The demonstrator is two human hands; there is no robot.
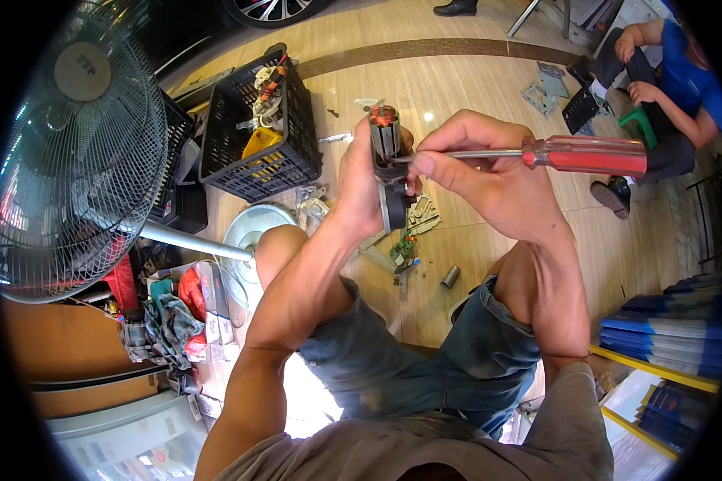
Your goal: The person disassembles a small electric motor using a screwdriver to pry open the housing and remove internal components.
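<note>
My left hand [362, 183] is closed around a small electric motor [387, 138], held upright in front of me. Copper windings show at the motor's top, and a dark housing hangs below it. In my right hand [493, 172] is a screwdriver [583, 155] with a clear red handle, lying nearly level and pointing left. My thumb and fingers pinch its metal shaft close to the tip. That tip meets the motor just under its ribbed metal core; the exact contact spot is too small to make out.
Loose metal parts, a green circuit board [403, 248] and a metal cylinder [451, 276] lie on the floor below my hands. A black crate [261, 172] with parts stands at left, beside a standing fan [80, 152]. Another person [686, 100] sits at far right.
</note>
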